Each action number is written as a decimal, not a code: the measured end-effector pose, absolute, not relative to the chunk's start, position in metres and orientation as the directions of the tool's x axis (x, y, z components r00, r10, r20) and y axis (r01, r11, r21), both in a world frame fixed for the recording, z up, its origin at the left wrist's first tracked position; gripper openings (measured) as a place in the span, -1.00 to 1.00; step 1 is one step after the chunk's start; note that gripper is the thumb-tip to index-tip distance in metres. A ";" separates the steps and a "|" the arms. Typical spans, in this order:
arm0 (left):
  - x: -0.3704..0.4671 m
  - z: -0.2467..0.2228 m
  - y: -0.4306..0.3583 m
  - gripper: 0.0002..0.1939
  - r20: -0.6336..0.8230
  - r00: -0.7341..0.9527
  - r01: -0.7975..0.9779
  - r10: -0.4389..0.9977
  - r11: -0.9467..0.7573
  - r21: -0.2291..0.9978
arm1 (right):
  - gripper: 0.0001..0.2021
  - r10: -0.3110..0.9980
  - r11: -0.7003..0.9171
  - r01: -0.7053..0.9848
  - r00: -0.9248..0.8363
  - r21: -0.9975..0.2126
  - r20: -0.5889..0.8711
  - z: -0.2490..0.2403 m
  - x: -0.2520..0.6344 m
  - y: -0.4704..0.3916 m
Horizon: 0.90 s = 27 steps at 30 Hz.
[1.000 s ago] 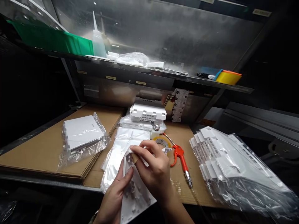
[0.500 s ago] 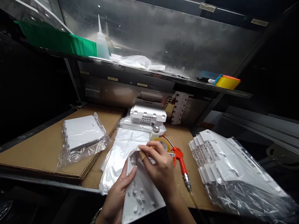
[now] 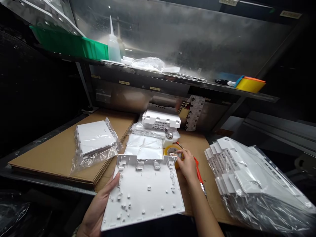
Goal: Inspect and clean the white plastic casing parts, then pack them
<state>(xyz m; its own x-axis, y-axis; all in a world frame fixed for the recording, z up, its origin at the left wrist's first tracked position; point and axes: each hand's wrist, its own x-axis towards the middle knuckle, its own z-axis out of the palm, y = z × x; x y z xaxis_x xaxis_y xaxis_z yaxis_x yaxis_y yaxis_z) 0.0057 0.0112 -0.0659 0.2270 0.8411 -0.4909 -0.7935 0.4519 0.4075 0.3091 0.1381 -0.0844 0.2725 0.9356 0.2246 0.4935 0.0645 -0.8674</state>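
Observation:
A white moulded plastic cover is tilted toward me, its inner side with small posts and clips facing up. My left hand grips its left edge, thumb on top and the fingers hidden beneath. My right hand is at the cover's far right corner, its fingertips pinched at the edge there. Just behind that hand lies a roll of yellow tape, partly covered. A stack of clear plastic bags lies beyond the cover's far edge. The red air blow gun is partly hidden behind my right forearm.
Bagged white covers are stacked on the right. Another bagged cover rests on cardboard sheets at left. A white housing and a pump dispenser bottle stand behind. The shelf above holds a green bin and a nozzle bottle.
The cover has swung from a steep, narrow view to lie broad and flatter before me. My right hand has shifted from its far left corner to its far right corner.

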 end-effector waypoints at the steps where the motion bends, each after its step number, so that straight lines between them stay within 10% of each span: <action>1: 0.004 -0.067 0.012 -0.18 -0.506 0.236 -0.798 0.830 0.463 0.387 | -0.60 0.939 0.062 0.454 0.275 -0.889 0.207 -0.084 0.308 0.127; 7: 0.021 -0.065 0.013 -0.19 -0.569 0.129 -0.665 0.812 0.496 0.557 | -0.37 0.965 -0.261 -0.179 -0.027 -0.949 -0.260 -0.095 0.310 0.031; 12: 0.038 -0.080 0.019 -0.48 -0.165 0.254 0.087 0.953 0.148 0.985 | -0.24 0.818 -0.475 -0.586 -0.018 -0.656 -0.575 -0.126 0.341 -0.037; 19: 0.023 -0.102 0.035 -0.64 0.035 0.319 0.538 0.947 -0.211 0.816 | -0.32 0.703 -0.393 -0.616 0.277 -0.683 -0.655 -0.138 0.404 -0.098; 27: 0.008 -0.105 0.051 -0.76 0.004 0.373 0.634 0.928 -0.258 0.729 | -0.33 0.690 -0.140 -0.743 0.401 -0.654 -0.603 -0.134 0.384 -0.095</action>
